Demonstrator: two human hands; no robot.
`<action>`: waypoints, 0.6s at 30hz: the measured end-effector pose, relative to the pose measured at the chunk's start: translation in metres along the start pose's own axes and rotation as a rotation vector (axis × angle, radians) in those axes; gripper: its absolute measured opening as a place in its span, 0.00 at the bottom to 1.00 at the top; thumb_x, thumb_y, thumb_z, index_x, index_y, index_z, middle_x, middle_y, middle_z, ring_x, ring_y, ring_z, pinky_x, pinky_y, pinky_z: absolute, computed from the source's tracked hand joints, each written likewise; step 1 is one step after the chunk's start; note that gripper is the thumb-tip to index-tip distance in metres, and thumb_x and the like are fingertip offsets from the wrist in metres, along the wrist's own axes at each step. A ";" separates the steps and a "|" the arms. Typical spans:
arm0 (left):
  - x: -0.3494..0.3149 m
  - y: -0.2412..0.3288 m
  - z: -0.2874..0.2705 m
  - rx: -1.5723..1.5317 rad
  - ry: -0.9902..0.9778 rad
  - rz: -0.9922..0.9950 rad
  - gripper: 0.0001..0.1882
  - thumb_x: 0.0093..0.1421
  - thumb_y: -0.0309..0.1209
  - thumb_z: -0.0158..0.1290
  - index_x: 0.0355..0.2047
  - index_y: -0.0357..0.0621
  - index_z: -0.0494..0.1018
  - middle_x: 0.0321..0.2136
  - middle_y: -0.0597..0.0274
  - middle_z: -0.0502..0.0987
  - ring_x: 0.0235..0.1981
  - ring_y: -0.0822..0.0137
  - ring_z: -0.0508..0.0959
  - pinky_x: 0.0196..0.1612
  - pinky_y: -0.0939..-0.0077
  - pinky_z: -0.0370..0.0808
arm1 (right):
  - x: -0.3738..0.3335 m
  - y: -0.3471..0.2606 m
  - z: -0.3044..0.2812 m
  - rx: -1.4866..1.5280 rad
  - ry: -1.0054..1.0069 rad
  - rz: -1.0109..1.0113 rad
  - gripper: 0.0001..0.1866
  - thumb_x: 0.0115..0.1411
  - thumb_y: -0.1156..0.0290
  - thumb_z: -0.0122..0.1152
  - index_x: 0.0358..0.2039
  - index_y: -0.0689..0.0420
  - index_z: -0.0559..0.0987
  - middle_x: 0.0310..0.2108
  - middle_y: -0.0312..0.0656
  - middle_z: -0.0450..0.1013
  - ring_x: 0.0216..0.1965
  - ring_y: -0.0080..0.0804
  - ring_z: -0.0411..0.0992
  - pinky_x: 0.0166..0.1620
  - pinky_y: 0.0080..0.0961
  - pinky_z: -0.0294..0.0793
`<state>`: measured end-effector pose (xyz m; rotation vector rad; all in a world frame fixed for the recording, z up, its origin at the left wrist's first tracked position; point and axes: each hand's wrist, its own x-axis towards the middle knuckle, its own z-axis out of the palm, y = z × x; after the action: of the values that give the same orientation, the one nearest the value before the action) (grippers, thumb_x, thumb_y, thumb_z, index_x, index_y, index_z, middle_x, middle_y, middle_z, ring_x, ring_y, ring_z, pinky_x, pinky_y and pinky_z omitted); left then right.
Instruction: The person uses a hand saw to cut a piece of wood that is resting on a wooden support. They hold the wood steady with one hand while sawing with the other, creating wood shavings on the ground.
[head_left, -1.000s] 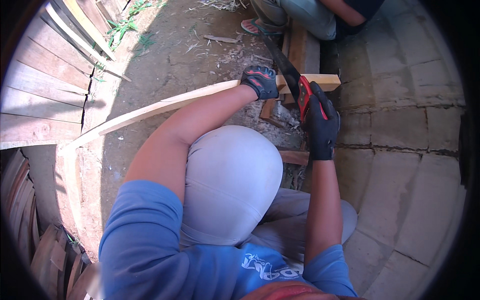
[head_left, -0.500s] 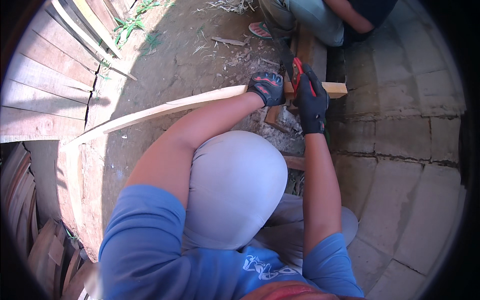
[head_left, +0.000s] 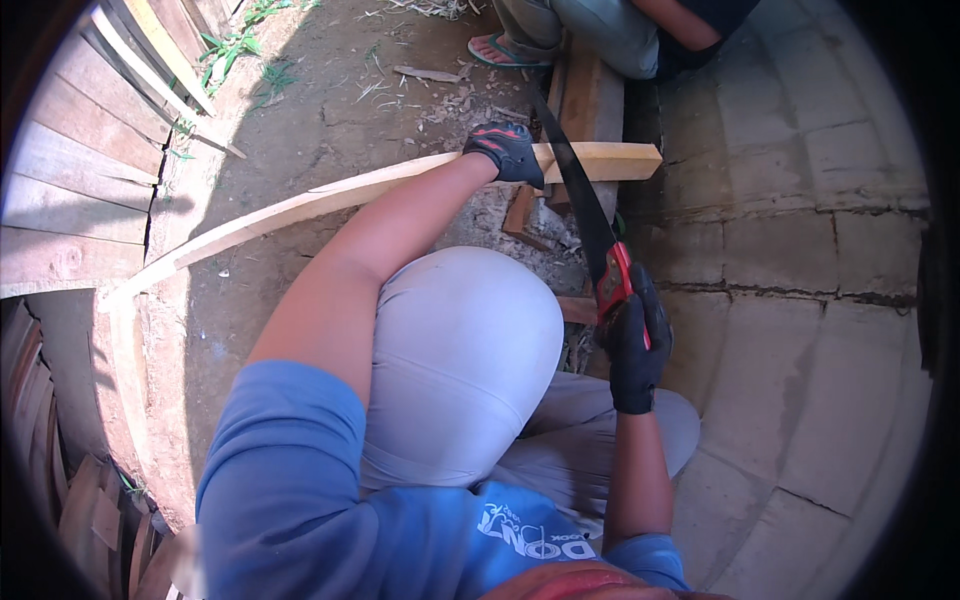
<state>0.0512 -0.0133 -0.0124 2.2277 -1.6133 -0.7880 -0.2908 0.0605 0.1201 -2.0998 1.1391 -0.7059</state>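
Observation:
A long pale wooden strip (head_left: 290, 213) runs from the lower left to the upper right, its end jutting past a thick timber beam. My left hand (head_left: 506, 153), in a black and red glove, is closed around the strip just left of the cut place. In my gloved right hand (head_left: 637, 340) is the red handle of a hand saw (head_left: 580, 185). Its dark blade lies across the strip right beside my left hand and points up and away. The blade's tip is near the other person's foot.
Another person squats at the top, a sandalled foot (head_left: 508, 50) beside the thick beam (head_left: 597, 95). A block wall (head_left: 780, 260) stands along the right. Wooden boards (head_left: 80, 200) are at the left, and wood chips lie on the dirt ground.
My right hand has drawn the saw back toward me, so more of the blade shows on my side of the strip. My left hand keeps its grip. The view has shifted slightly.

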 end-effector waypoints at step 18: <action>-0.027 0.021 0.010 0.084 0.266 0.095 0.28 0.49 0.54 0.69 0.43 0.46 0.86 0.43 0.48 0.86 0.46 0.50 0.87 0.50 0.54 0.83 | 0.008 -0.055 -0.003 0.019 0.059 0.143 0.22 0.72 0.67 0.56 0.63 0.60 0.80 0.52 0.47 0.83 0.50 0.32 0.81 0.54 0.30 0.78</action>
<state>0.0226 0.0062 -0.0024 2.1830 -1.6324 -0.3866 -0.2606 0.0757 0.1642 -1.9705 1.2958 -0.7118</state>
